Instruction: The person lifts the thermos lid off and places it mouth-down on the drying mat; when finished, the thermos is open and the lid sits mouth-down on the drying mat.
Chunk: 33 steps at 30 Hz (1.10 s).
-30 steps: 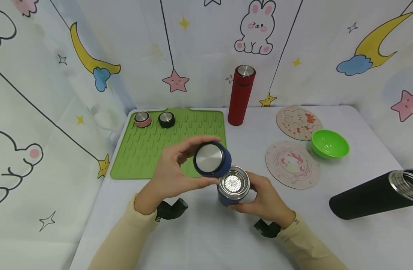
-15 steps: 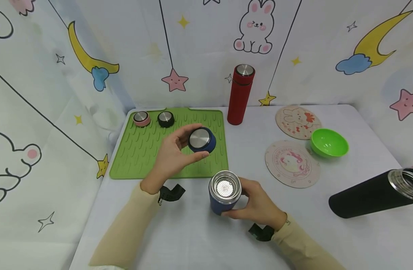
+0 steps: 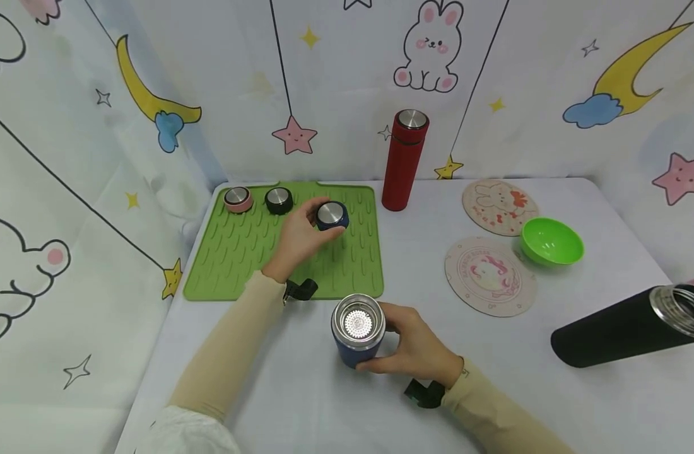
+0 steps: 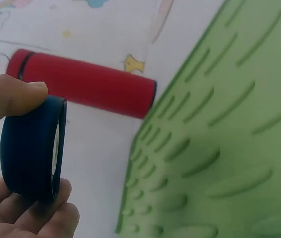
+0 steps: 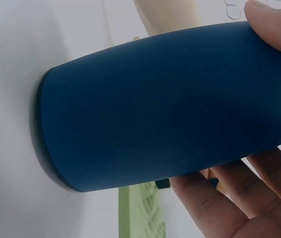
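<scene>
My left hand point(image 3: 305, 234) holds a blue bottle lid point(image 3: 332, 215) with a silver top over the green ribbed mat point(image 3: 239, 265). In the left wrist view the thumb lies on one side of the lid point(image 4: 31, 148) and curled fingers on the other. My right hand point(image 3: 417, 347) grips a blue thermos bottle point(image 3: 355, 350) upright near the middle of the white table. Its steel mouth faces up, with a perforated strainer point(image 3: 358, 324) inside. The right wrist view shows the thermos's side point(image 5: 165, 104) between thumb and fingers, its base close to the tablecloth.
A pink-sided lid point(image 3: 238, 200) and a black lid point(image 3: 279, 200) sit on the mat's far left. Behind stands a red thermos point(image 3: 405, 161). To the right lie two round coasters point(image 3: 491, 276), a green bowl point(image 3: 552, 241) and an uncapped black bottle point(image 3: 614, 331).
The blue lid has moved away from the thermos mouth, forward over the mat, in my left hand. My right hand has brought the thermos leftward and nearer to me.
</scene>
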Tool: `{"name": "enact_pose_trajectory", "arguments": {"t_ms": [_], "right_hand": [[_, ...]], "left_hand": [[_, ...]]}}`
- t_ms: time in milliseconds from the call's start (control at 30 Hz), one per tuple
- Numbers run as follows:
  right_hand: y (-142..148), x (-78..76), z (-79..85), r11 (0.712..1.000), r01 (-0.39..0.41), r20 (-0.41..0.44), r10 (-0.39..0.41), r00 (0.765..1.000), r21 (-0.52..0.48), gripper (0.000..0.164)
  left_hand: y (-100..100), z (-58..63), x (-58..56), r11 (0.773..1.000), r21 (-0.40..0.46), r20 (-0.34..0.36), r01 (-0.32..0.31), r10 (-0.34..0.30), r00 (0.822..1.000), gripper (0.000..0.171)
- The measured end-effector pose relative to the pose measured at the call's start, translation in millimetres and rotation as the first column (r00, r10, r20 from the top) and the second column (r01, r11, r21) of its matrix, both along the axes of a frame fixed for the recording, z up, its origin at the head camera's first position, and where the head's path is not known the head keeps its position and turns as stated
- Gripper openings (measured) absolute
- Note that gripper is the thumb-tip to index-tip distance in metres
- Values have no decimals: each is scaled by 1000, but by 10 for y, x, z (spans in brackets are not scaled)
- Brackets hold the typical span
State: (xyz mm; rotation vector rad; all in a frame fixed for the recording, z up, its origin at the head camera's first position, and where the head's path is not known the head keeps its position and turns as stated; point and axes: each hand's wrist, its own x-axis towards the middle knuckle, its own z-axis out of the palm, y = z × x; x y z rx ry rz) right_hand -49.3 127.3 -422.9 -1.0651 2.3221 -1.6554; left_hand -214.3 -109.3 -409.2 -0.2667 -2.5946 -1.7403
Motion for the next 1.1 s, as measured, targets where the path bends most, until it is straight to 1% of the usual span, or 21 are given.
{"name": "enact_pose_trajectory", "arguments": {"t_ms": [100,200,300,400,533,600,933,1000,1100], "right_hand": [[-27,1,8,1000,-13,15,13,1000,6,76],[-40,8,7,1000,-15,29,15,999,11,78],[-51,9,5,1000,-17,42,16,999,7,80],[-57,4,-10,1000,-31,28,31,999,-3,78],[-63,4,-24,998,-58,-3,57,998,-15,75],[-66,4,-26,997,-70,-4,69,998,-22,74],[-101,33,-32,994,-107,10,107,994,-13,72],[-109,41,-28,994,-110,27,111,993,-18,73],[-117,48,-34,993,-115,31,115,993,-20,75]], "left_hand": [[11,-32,-130,997,-60,-4,-37,37,999,73],[34,-86,-247,990,-122,-8,-69,69,998,75],[60,-134,-336,983,-162,-7,-91,91,996,76],[85,-184,-413,975,-199,-13,-96,96,995,76],[109,-248,-514,969,-225,-28,-99,95,995,76],[114,-280,-559,967,-234,-35,-104,98,995,76],[126,-397,-781,952,-273,-40,-141,136,990,76],[126,-426,-827,950,-276,-40,-148,142,989,76],[126,-463,-886,945,-286,-36,-161,157,987,76]]}}
